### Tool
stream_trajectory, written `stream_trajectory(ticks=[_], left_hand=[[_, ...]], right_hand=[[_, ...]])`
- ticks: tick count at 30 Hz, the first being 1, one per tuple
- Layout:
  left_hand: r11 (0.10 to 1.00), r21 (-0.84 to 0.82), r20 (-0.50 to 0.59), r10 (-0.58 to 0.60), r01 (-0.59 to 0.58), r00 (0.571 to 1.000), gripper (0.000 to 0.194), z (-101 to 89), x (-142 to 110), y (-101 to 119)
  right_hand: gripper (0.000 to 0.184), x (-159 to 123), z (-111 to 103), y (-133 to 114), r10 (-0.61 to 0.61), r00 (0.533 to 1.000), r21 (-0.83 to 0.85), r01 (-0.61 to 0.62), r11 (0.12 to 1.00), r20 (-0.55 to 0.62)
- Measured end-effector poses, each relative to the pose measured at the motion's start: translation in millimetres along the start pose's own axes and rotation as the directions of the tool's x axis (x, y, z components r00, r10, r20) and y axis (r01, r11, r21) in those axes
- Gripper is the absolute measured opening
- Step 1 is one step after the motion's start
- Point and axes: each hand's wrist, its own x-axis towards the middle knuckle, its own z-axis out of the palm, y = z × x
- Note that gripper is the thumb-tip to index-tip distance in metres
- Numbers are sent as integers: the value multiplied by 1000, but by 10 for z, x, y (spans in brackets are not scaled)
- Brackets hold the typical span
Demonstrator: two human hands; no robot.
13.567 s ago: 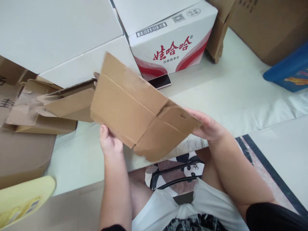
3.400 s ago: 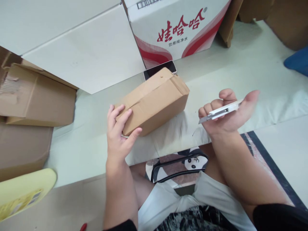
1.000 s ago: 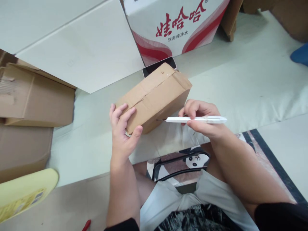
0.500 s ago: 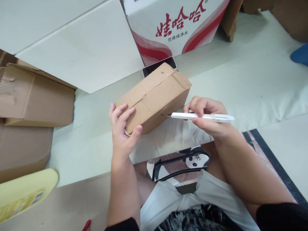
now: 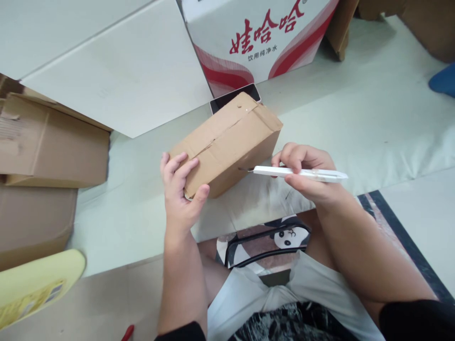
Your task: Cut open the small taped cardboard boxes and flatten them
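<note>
A small brown cardboard box sits at a slant in front of me, with a slit along the seam on its top. My left hand grips its near left end, fingers spread over the top and the thumb at the near corner. In my right hand is a slim white craft knife, pinched between thumb and fingers. Its thin dark tip points left at the box's near side; I cannot tell whether it has pierced the cardboard. A dark-screened phone-like device is partly hidden behind the box.
A white and red water carton stands behind, beside a large white panel or box. Brown cartons are stacked at left. A yellow object is lower left, a blue one far right. Pale cloth covers the table.
</note>
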Motion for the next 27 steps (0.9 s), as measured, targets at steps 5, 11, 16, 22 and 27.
stream_trajectory(ticks=[5,11,16,22,27], left_hand=[[1000,-18,-18,20,-20,1000,55,14,-8,-8],[1000,-15,-11,9,-9,1000,55,18,-2,-4],[1000,-17,-5,-18,18,1000,58,18,4,1],[1000,-16,-19,-1,1,1000,55,30,3,-6],[999,-33,-31,9,-10,999,54,35,-5,-25]], right_hand=[[27,-12,10,0,45,998,-18,-46,999,-43],[27,-10,24,-13,60,997,-16,-61,998,-48],[26,-10,32,1,69,996,-43,-71,997,-48],[24,-18,22,6,50,998,-23,-51,998,-39],[28,-19,24,12,75,995,-18,-77,997,-64]])
